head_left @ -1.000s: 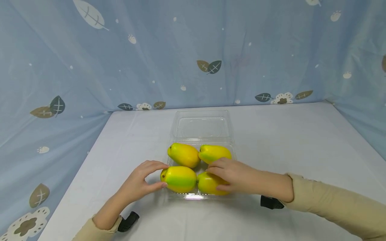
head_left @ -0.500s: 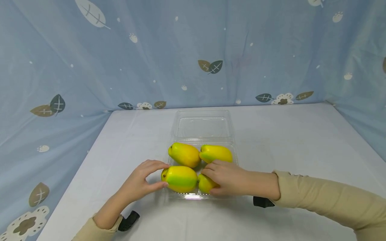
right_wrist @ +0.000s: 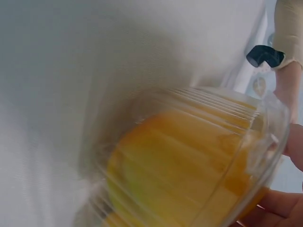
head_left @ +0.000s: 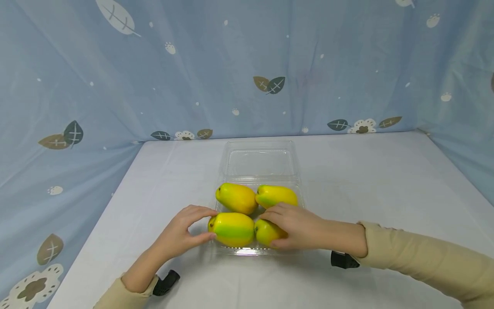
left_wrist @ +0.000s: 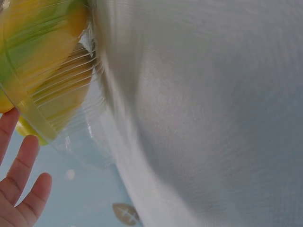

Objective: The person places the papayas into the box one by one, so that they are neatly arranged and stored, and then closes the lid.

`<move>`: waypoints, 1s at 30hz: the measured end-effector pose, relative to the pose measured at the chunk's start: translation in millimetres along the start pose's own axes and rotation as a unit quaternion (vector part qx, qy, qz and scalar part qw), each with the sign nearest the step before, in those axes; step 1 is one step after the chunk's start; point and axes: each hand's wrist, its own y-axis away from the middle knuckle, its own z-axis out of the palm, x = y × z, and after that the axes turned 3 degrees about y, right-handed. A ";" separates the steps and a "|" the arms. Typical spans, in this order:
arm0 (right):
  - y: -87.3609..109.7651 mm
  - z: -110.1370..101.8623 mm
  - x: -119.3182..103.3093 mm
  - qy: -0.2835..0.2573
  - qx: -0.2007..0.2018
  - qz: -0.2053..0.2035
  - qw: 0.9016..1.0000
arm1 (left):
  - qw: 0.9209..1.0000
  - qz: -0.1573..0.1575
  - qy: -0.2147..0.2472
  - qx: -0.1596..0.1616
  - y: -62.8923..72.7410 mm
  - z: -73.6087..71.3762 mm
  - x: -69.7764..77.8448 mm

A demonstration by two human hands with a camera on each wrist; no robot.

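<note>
Several yellow-green papayas sit in a clear plastic clamshell box [head_left: 239, 252], whose lid [head_left: 259, 165] is folded back. My left hand [head_left: 181, 229] holds the stem end of the front left papaya [head_left: 233, 229], thumb at its near side and fingers at its far side. Over the front right papaya [head_left: 266, 233] my right hand [head_left: 295, 225] is curled, covering its right part. Behind these lie the back left papaya [head_left: 236, 198] and the back right papaya [head_left: 275, 196]. Through the ribbed box wall [right_wrist: 189, 156], the right wrist view shows yellow fruit.
The box rests on a white cloth-covered table [head_left: 366, 180]. A blue patterned curtain [head_left: 247, 51] hangs behind and along both sides. A black strap piece [head_left: 166, 283] sticks out under the left wrist, another black piece [head_left: 344, 260] under the right.
My right hand slid left over the front right papaya and then a little back to the right; that papaya's visible end turned slightly. The front left papaya shifted slightly right with my left hand.
</note>
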 end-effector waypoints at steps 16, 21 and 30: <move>12.1 -13.4 13.0 -0.033 0.057 0.034 0.997 | 0.999 -0.049 0.011 -0.018 -2.3 -8.1 -2.3; 12.2 -41.3 46.2 -0.080 0.121 0.110 0.983 | 0.987 -0.141 0.074 0.015 -19.1 -25.7 -21.3; 3.2 -43.9 133.0 -0.312 0.071 0.301 0.898 | 0.948 -0.296 0.115 -0.016 -76.5 -27.0 -70.2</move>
